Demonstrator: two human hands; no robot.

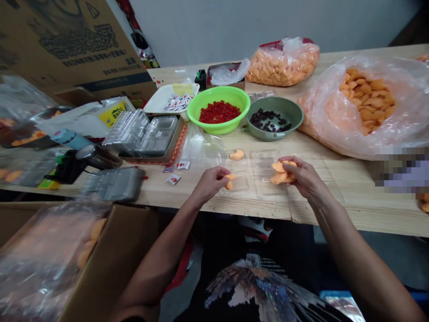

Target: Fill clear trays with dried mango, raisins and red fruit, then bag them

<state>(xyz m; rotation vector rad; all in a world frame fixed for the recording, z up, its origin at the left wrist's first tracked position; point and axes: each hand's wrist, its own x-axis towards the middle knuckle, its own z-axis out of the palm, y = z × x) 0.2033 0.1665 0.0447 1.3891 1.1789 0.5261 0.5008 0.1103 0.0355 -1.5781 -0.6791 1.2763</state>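
Observation:
My left hand [212, 184] pinches a small orange curved piece [229, 182] between thumb and fingers, low over a clear plastic tray [263, 156] on the wooden table. Several similar orange pieces [280, 173] are gripped in my right hand [301, 175], above the right part of the tray. Another orange piece [237, 154] lies at the tray's upper left. The tray's outline is faint, so I cannot tell how many compartments it has.
Behind the tray stand a green bowl [246, 95] of red cubes and a grey-green bowl [298, 127] of dark pieces. A large open bag [321, 120] of orange pieces sits right. Stacked clear boxes [157, 134], small sachets [173, 179] and a cardboard box [130, 250] are left.

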